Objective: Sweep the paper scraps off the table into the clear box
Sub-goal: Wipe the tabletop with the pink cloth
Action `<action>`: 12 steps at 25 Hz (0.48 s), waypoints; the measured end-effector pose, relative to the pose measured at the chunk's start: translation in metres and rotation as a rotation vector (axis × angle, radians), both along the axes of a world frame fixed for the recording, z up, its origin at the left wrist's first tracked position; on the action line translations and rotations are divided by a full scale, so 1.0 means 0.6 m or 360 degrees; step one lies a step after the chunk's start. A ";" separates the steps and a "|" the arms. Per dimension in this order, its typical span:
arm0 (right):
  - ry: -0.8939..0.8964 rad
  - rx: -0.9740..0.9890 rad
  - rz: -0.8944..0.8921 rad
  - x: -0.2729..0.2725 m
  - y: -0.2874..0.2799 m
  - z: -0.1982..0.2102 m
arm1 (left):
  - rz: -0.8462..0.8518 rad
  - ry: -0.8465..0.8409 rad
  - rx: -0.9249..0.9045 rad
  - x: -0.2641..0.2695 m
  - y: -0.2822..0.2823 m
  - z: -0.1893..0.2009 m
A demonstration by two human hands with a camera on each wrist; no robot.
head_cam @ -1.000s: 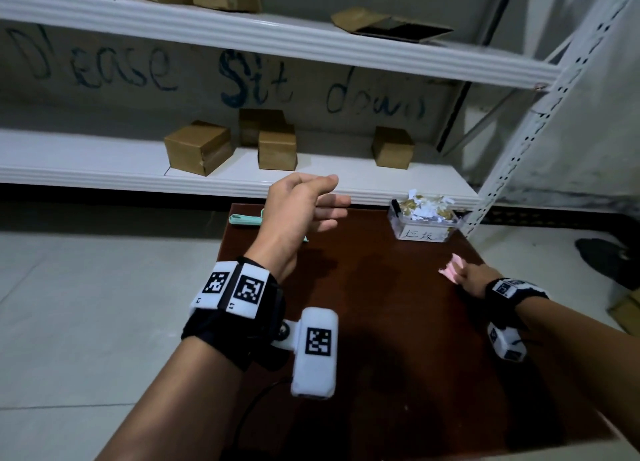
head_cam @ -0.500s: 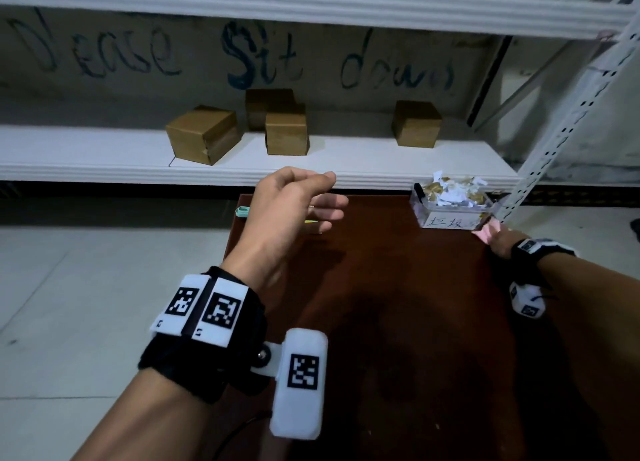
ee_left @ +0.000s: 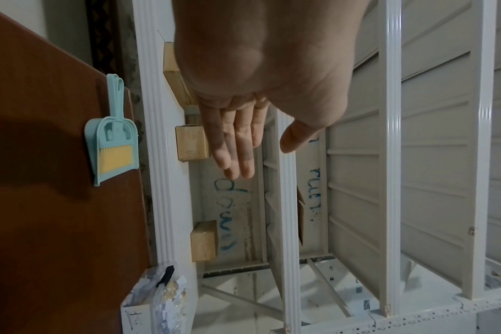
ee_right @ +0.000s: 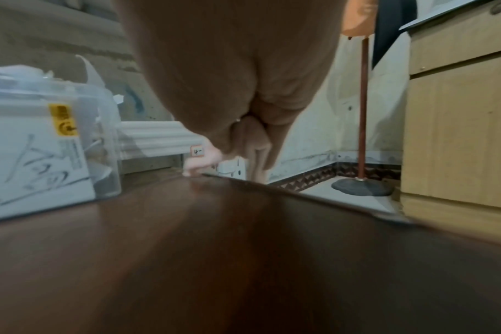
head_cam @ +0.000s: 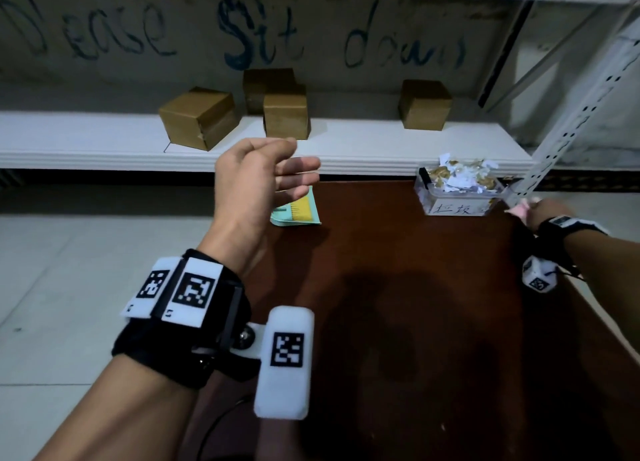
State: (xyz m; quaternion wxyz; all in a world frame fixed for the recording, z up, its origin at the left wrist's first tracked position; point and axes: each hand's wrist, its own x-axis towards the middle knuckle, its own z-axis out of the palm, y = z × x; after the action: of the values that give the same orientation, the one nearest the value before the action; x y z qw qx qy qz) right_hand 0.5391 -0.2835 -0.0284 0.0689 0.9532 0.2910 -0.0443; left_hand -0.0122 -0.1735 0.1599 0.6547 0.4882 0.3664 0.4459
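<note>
Wall (head_cam: 381, 17) behind shelving: blue handwriting, "Please Sit down"; first letter cut off at frame edge in head view. Left wrist view shows "down" plus further blue letters, not legible.

Clear box (head_cam: 453, 197): white label on front with two handwritten black characters, too small to read reliably. Yellow sticker (ee_right: 62, 123) on box side, print illegible.

Wristbands (head_cam: 180, 287): black-and-white square code markers, no readable text.

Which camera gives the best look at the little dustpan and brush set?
The left wrist view: the dustpan and brush set lies fully visible on the table. In the head view the left hand hides most of it. The right wrist view doesn't show it.
</note>
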 end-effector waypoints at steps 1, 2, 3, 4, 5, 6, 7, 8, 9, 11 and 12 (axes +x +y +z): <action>-0.0027 -0.0018 0.0069 -0.012 -0.002 0.000 | 0.0020 -0.0027 -0.0010 -0.003 0.002 0.001; -0.0052 0.0050 0.0084 -0.018 -0.002 -0.006 | 0.0033 -0.0047 -0.0022 -0.005 0.002 0.002; -0.0045 0.0146 0.0062 -0.031 -0.004 -0.014 | 0.0036 -0.0060 -0.0032 -0.006 0.001 0.002; -0.0081 0.0183 0.0032 -0.037 -0.004 -0.023 | 0.0029 -0.0066 -0.0036 -0.007 -0.001 0.003; -0.0074 0.0178 0.0043 -0.045 -0.005 -0.025 | 0.0019 -0.0067 -0.0032 -0.007 -0.002 0.003; -0.0106 0.0129 0.0094 -0.048 -0.005 -0.028 | 0.0011 -0.0064 -0.0028 -0.008 -0.002 0.003; -0.0083 0.0088 0.0135 -0.048 -0.002 -0.030 | 0.0007 -0.0064 -0.0028 -0.009 -0.001 0.004; -0.0077 0.0054 0.0195 -0.044 0.000 -0.035 | 0.0006 -0.0067 -0.0033 -0.011 -0.001 0.004; -0.0047 0.0023 0.0259 -0.038 0.001 -0.038 | 0.0004 -0.0067 -0.0038 -0.010 0.000 0.004; 0.0029 -0.0059 0.0329 -0.033 0.006 -0.040 | -0.0010 -0.0051 -0.0042 -0.006 0.000 0.003; 0.0082 -0.0089 0.0340 -0.031 0.011 -0.040 | -0.0019 -0.0035 -0.0042 -0.004 0.000 0.002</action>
State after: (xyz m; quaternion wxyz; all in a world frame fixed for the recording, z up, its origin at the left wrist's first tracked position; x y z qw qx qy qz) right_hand 0.5203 -0.2766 -0.0527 0.0922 0.9130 0.3914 -0.0692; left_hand -0.0145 -0.1734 0.1610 0.6677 0.4769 0.3619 0.4425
